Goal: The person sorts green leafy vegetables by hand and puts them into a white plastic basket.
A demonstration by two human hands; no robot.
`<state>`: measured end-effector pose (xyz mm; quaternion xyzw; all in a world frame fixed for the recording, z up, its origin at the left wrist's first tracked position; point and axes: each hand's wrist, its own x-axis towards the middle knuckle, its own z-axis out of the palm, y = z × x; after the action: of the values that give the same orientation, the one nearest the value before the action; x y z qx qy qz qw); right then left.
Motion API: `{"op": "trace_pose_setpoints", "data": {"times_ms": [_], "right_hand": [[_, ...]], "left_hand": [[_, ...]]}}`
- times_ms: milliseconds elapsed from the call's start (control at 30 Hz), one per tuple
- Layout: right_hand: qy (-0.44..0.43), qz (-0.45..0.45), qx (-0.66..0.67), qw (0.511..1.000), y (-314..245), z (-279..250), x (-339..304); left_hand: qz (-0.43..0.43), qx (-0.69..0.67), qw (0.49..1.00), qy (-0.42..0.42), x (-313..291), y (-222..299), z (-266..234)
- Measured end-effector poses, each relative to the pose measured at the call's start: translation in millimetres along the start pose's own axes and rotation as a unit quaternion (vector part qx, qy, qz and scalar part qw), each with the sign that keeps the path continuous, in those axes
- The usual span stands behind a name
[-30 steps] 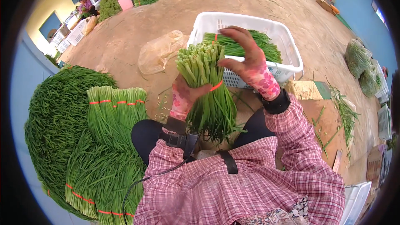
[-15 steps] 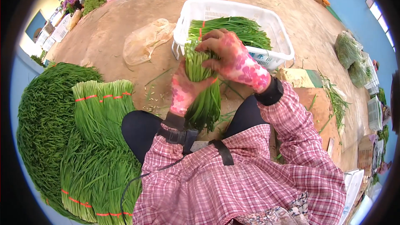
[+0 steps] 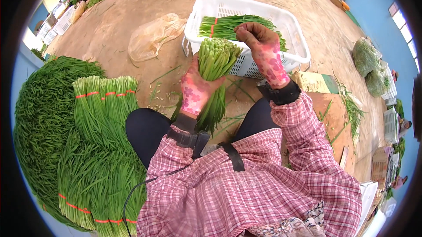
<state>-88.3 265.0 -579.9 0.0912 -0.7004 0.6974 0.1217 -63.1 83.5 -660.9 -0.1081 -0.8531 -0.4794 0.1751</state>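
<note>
My left hand (image 3: 196, 88), in a pink flowered half-glove, is wrapped round a bundle of garlic chives (image 3: 215, 61). The pale cut ends point up and away from me, and the green leaves hang down between my knees. My right hand (image 3: 263, 50) is raised to the right of the cut ends, apart from them. Its thumb and fingertips are pinched together; whatever they hold is too small to make out. Just beyond, a white plastic crate (image 3: 295, 25) holds bundled chives (image 3: 246, 22) with red bands.
Banded chive bundles (image 3: 105, 136) lie at my left beside a big green heap (image 3: 48, 127). A crumpled plastic bag (image 3: 154, 37) lies left of the crate. To my right is a board (image 3: 338, 123) with loose leaves. Filled bags (image 3: 367, 57) stand along the right wall; people sit far left.
My right hand has left the bundle, moving up and to the right, and its fingers have closed into a pinch. The bundle's cut ends now tilt more to the right in my left hand.
</note>
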Motion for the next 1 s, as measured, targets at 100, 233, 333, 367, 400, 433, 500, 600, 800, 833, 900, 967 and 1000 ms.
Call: {"op": "trace_pose_setpoints", "data": {"times_ms": [100,233,333,367,400,433,500,600,800,833,900,967,1000], "right_hand": [[-0.042,-0.299,-0.340,0.891,-4,27,-15],[-0.038,-0.071,-0.138,0.987,3,18,-20],[-0.023,-0.170,-0.193,0.966,-10,19,-18],[-0.062,-0.303,-0.347,0.885,-17,21,-20],[-0.086,-0.339,-0.450,0.822,-18,27,-21],[-0.092,-0.339,-0.451,0.821,-18,28,-21],[-0.140,-0.316,-0.563,0.750,-15,30,-21],[-0.119,-0.313,-0.579,0.743,-6,28,-20],[-0.066,-0.290,-0.584,0.755,17,30,-22],[-0.097,-0.234,-0.532,0.808,20,29,-18],[-0.129,-0.175,-0.474,0.853,24,25,-17],[-0.125,-0.234,-0.515,0.815,23,22,-17],[-0.118,-0.270,-0.533,0.793,22,22,-17]], "left_hand": [[-0.009,-0.026,1.000,-0.005,0,3,1],[-0.010,-0.023,1.000,-0.006,-2,16,2],[-0.012,0.018,1.000,0.000,-5,22,-1],[-0.016,0.016,1.000,0.002,-6,17,1],[0.005,0.049,0.999,0.013,-6,10,4],[0.025,0.082,0.996,0.025,-6,4,8],[0.022,0.125,0.992,0.011,-6,-8,14],[0.030,0.185,0.982,0.013,-7,-15,24],[0.039,0.212,0.976,0.011,-10,-15,26],[0.070,0.205,0.975,0.042,-11,-17,26],[0.063,0.203,0.977,0.036,-11,-21,27],[0.056,0.199,0.978,0.032,-10,-20,27],[0.056,0.207,0.976,0.032,-10,-19,27]]}}
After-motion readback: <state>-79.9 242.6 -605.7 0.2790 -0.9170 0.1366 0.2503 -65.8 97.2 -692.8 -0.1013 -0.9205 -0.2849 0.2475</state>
